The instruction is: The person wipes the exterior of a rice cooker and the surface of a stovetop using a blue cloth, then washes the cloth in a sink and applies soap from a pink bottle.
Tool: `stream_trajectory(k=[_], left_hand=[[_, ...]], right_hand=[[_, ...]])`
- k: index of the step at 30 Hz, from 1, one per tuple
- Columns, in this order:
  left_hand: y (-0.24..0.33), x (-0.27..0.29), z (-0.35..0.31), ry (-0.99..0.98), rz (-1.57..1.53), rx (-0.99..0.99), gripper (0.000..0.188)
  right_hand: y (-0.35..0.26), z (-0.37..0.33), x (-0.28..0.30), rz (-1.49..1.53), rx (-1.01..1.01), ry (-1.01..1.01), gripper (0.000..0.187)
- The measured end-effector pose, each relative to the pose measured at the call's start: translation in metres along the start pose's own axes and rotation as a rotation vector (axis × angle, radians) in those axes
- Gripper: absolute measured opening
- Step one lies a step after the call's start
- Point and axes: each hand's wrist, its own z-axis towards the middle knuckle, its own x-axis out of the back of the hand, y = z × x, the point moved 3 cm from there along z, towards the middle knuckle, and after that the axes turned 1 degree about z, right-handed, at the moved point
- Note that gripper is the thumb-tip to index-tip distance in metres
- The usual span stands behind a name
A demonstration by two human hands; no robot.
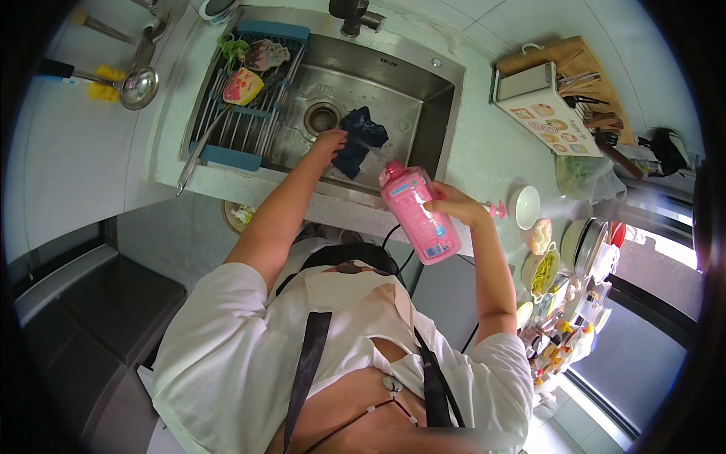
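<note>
A dark blue, crumpled cloth (354,151) lies wet-looking on the floor of the steel sink (404,121), just right of the drain. My left hand (330,144) is at the cloth's left edge, with its fingers closed on it. In my right hand (451,204) is a large pink bottle (420,216), tilted over the sink's front edge with its neck pointing at the cloth. Beyond the back of that hand a pink pump top (495,209) sticks out; how it is held is hidden. No liquid can be made out leaving the neck.
A blue-ended drying rack (265,113) spans the sink's left side, carrying two colourful pads, greens and a long-handled tool. The dark faucet (354,19) stands behind. To the right are a white bowl (524,207), a chopstick and knife holder (544,113) and a dish of green vegetables (541,272).
</note>
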Motion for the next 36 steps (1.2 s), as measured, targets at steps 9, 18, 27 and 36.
stream_trajectory(k=[9,18,27,36], left_hand=[[0.004,0.006,-0.009,0.038,-0.02,-0.019,0.031],[0.004,0.001,-0.015,0.018,-0.053,-0.016,0.032],[-0.008,0.006,-0.015,-0.007,-0.09,-0.012,0.034],[-0.005,0.006,-0.018,0.008,-0.108,0.009,0.033]], right_hand=[[-0.009,-0.014,0.0,-0.116,-0.008,0.055,0.058],[-0.017,-0.009,0.0,-0.079,-0.083,0.005,0.058],[0.007,-0.002,0.0,0.141,-0.131,-0.041,0.061],[-0.009,0.002,0.003,0.141,-0.112,0.035,0.063]])
